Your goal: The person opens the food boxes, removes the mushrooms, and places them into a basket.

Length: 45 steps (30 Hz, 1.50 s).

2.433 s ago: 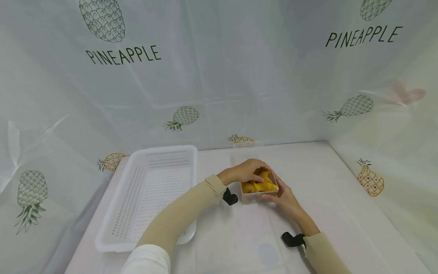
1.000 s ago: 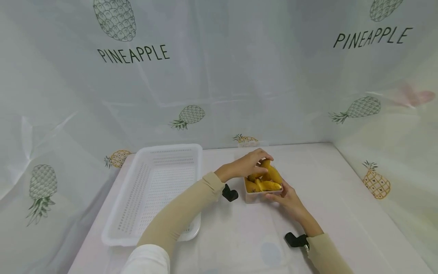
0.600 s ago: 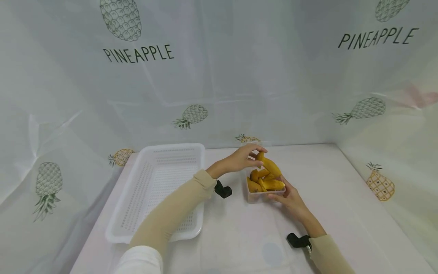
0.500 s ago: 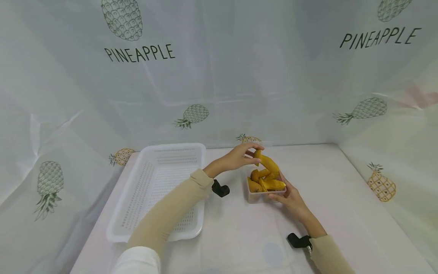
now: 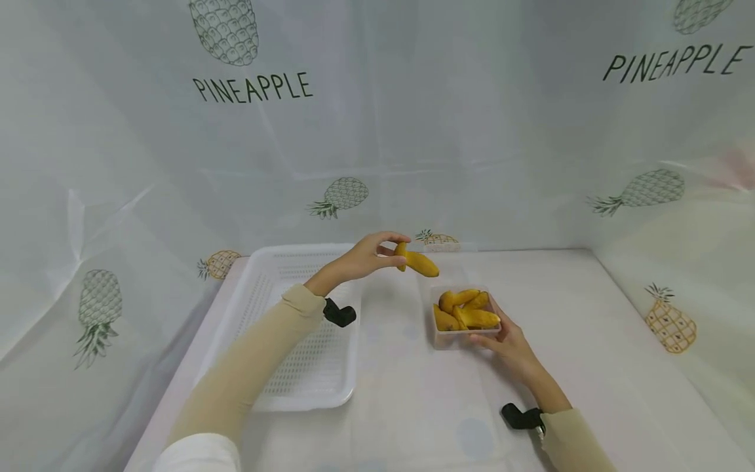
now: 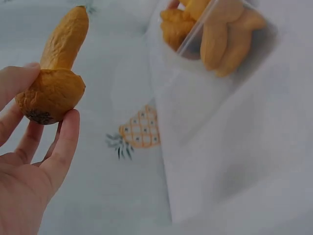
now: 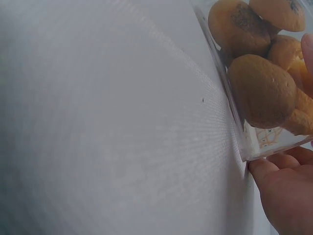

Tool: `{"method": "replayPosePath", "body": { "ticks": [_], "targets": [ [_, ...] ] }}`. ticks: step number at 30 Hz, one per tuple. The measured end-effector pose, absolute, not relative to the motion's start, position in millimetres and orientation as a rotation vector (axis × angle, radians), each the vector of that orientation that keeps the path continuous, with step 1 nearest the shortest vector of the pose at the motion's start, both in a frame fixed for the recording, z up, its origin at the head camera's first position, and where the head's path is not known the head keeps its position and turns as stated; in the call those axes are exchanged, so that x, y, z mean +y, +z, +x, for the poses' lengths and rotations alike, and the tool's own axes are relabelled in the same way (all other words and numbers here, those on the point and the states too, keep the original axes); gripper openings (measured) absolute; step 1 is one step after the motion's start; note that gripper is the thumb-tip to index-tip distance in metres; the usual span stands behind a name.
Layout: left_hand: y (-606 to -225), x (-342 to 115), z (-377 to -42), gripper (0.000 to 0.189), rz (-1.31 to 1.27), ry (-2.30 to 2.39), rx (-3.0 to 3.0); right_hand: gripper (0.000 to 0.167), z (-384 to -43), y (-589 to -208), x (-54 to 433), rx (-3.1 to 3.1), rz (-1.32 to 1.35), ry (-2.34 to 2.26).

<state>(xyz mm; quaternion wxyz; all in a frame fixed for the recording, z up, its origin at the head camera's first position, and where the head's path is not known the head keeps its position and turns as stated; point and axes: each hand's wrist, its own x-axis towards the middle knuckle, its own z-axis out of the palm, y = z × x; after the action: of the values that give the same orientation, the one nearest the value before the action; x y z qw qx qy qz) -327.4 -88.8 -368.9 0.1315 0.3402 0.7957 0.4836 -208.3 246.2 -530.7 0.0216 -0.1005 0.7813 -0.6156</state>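
Note:
My left hand (image 5: 367, 257) pinches a yellow-orange mushroom (image 5: 421, 263) by its cap, holding it in the air between the basket and the box. In the left wrist view the mushroom (image 6: 53, 93) has a rounded, dark-marked cap between thumb and fingertips, its thick stem pointing up. A clear plastic box (image 5: 451, 341) on the table holds several more mushrooms (image 5: 466, 308). Around the near right corner of that box my right hand (image 5: 513, 342) grips, thumb on the front wall and fingers along the right side. The right wrist view shows fingers beneath the box edge.
To the left stands a white perforated plastic basket (image 5: 339, 396), partly covered by my left forearm. The box's clear lid (image 5: 451, 262) stretches back toward the wall. A pineapple-printed sheet (image 5: 472, 144) hangs behind the white-covered table (image 5: 407, 419).
My left hand has drawn a mushroom out of the box, lifted it, and carried it leftward toward the basket. My right hand has stayed on the box throughout.

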Motion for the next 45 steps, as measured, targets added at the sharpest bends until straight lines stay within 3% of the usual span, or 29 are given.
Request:
{"method": "replayPosePath", "body": {
  "ticks": [13, 23, 33, 45],
  "targets": [
    [-360, -173, -323, 0.046, 0.802, 1.448, 2.408, 0.096, -207, -532, 246, 2.418, -0.343, -1.921],
    [-377, -221, -316, 0.048, 0.693, 1.495, 2.439, 0.096, -207, -531, 247, 2.398, -0.382, -1.956],
    [-416, -253, -309, 0.051, 0.573, 1.446, 2.447, 0.097, -203, -531, 244, 2.417, -0.311, -1.898],
    [-432, -268, -306, 0.050, 0.547, 1.365, 2.521, 0.097, -203, -530, 244, 2.360, -0.334, -1.948]
  ]
}}
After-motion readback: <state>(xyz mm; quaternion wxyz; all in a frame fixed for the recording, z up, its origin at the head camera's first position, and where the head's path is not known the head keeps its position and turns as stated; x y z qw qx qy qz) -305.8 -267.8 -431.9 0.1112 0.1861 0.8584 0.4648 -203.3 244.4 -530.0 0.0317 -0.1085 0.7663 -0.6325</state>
